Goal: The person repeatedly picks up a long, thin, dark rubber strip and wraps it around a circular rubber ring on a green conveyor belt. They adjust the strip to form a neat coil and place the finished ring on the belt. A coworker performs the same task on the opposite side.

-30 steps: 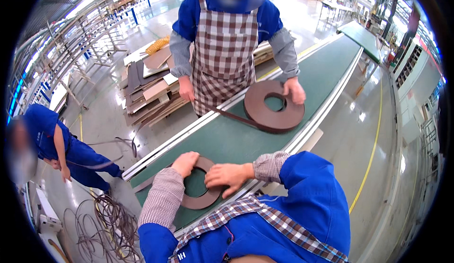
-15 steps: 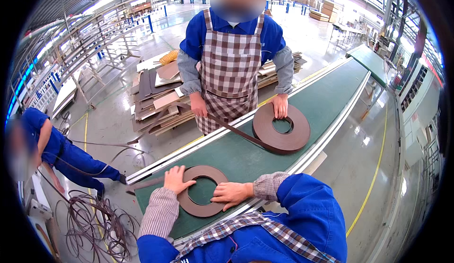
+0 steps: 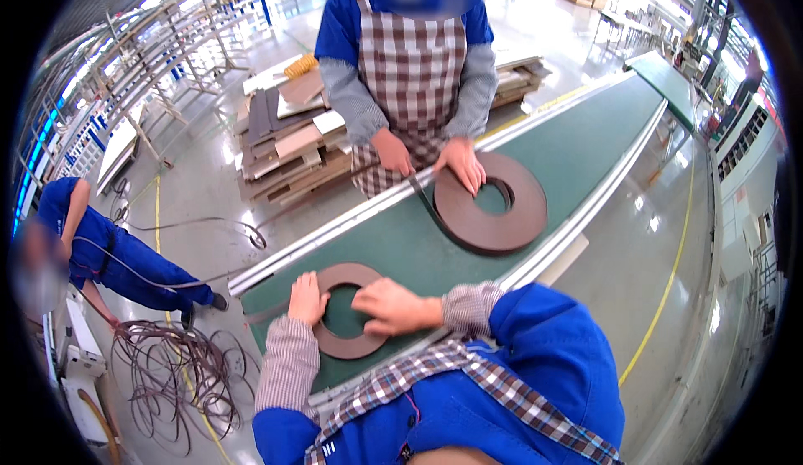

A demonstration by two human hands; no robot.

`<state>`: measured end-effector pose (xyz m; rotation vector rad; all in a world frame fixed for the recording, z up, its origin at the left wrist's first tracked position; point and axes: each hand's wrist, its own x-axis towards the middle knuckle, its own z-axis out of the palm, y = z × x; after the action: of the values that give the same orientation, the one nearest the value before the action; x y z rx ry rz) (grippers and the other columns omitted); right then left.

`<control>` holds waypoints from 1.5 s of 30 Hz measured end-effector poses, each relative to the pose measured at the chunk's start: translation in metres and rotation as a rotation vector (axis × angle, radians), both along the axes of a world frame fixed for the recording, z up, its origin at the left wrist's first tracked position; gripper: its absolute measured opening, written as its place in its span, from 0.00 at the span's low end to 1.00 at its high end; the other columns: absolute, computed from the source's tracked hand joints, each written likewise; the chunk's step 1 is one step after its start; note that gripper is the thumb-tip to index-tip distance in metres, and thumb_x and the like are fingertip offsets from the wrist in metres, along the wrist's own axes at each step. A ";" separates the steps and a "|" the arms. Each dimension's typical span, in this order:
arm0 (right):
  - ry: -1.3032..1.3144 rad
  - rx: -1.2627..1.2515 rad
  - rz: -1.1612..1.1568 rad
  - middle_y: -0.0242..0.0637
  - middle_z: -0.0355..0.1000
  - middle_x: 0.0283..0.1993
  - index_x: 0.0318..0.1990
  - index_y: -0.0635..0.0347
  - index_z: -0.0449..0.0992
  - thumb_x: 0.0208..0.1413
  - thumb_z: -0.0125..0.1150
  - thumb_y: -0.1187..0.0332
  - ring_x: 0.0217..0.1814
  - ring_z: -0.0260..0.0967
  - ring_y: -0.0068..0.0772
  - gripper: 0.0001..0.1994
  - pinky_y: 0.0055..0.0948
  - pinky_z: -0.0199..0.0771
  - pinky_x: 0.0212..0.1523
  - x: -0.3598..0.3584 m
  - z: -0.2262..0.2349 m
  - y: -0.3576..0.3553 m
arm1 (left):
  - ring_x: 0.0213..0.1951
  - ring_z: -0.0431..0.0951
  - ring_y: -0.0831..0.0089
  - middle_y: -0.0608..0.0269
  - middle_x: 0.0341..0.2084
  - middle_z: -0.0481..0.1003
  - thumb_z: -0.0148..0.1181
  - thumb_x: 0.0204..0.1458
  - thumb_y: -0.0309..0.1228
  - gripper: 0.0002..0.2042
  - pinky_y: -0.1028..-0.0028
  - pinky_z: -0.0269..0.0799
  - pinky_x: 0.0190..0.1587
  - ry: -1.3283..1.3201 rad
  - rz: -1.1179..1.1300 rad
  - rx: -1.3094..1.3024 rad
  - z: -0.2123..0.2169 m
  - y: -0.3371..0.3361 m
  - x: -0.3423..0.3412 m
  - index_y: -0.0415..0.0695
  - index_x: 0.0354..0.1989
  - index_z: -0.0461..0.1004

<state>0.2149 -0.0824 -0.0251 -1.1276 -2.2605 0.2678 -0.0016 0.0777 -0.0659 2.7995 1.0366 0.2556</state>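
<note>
A flat coil of brown edge banding (image 3: 350, 347) lies on the green conveyor belt (image 3: 585, 143) in front of me. At its left side my left hand (image 3: 308, 299) grips the rim, where a loose strip end (image 3: 266, 313) runs off to the left. My right hand (image 3: 395, 307) is closed over the coil's right side, its bent fingertips at the centre hole. Across the belt, a co-worker in a checked apron (image 3: 411, 63) has one hand (image 3: 462, 164) on a larger brown coil (image 3: 523, 214) and the other hand (image 3: 391, 152) on its strip.
Stacked boards (image 3: 288, 143) stand behind the co-worker. At the left, another person in blue (image 3: 125, 273) bends beside a tangled heap of brown strips (image 3: 171, 381) on the floor. White metal rails (image 3: 577, 243) edge the conveyor. Grey cabinets (image 3: 740, 189) line the right side.
My right hand has moved left over the coil and its fingers have bent. My left hand's fingers have drawn together. The co-worker's strip hand has come closer to the larger coil.
</note>
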 end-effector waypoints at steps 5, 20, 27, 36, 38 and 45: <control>-0.082 -0.037 0.319 0.47 0.66 0.56 0.54 0.63 0.68 0.43 0.66 0.51 0.59 0.62 0.46 0.33 0.44 0.58 0.60 0.028 0.014 0.006 | 0.46 0.70 0.54 0.53 0.41 0.70 0.66 0.36 0.25 0.24 0.62 0.67 0.50 0.183 -0.611 -0.059 0.029 0.026 0.063 0.36 0.46 0.68; -0.165 -0.038 0.292 0.51 0.64 0.54 0.51 0.68 0.68 0.44 0.66 0.50 0.60 0.59 0.52 0.33 0.46 0.58 0.63 0.025 -0.019 0.025 | 0.54 0.68 0.58 0.54 0.49 0.70 0.65 0.42 0.55 0.40 0.56 0.55 0.62 0.149 -0.124 -0.137 0.034 0.053 0.026 0.42 0.60 0.62; -0.233 -0.047 0.202 0.42 0.66 0.46 0.47 0.62 0.68 0.50 0.57 0.42 0.52 0.62 0.42 0.30 0.39 0.62 0.53 0.000 -0.029 0.021 | 0.55 0.66 0.50 0.44 0.49 0.68 0.67 0.42 0.49 0.40 0.57 0.58 0.61 -0.089 0.229 -0.054 0.010 -0.009 -0.033 0.30 0.57 0.61; -0.155 -0.116 -0.010 0.51 0.42 0.72 0.66 0.59 0.54 0.51 0.52 0.36 0.73 0.43 0.52 0.43 0.58 0.43 0.67 -0.033 -0.040 -0.043 | 0.48 0.71 0.52 0.48 0.44 0.72 0.67 0.41 0.29 0.28 0.59 0.63 0.53 -0.131 0.057 0.019 -0.002 -0.016 0.007 0.34 0.52 0.65; -0.081 -0.116 0.089 0.52 0.41 0.73 0.67 0.58 0.54 0.54 0.52 0.38 0.74 0.42 0.53 0.41 0.60 0.42 0.67 -0.013 -0.022 -0.042 | 0.50 0.71 0.53 0.49 0.46 0.72 0.68 0.39 0.28 0.29 0.61 0.63 0.54 -0.130 -0.049 0.023 -0.001 -0.011 0.015 0.36 0.52 0.66; -0.053 -0.048 0.346 0.44 0.67 0.56 0.53 0.61 0.69 0.43 0.64 0.59 0.62 0.61 0.46 0.28 0.48 0.55 0.64 0.081 0.011 -0.009 | 0.44 0.73 0.49 0.47 0.39 0.74 0.67 0.32 0.22 0.26 0.57 0.68 0.48 -0.098 -0.581 -0.067 0.005 0.010 0.093 0.37 0.45 0.69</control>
<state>0.2955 -0.0914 -0.0142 -0.7682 -2.5026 0.4352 0.0916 0.0874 -0.0607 2.8395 0.1807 0.2716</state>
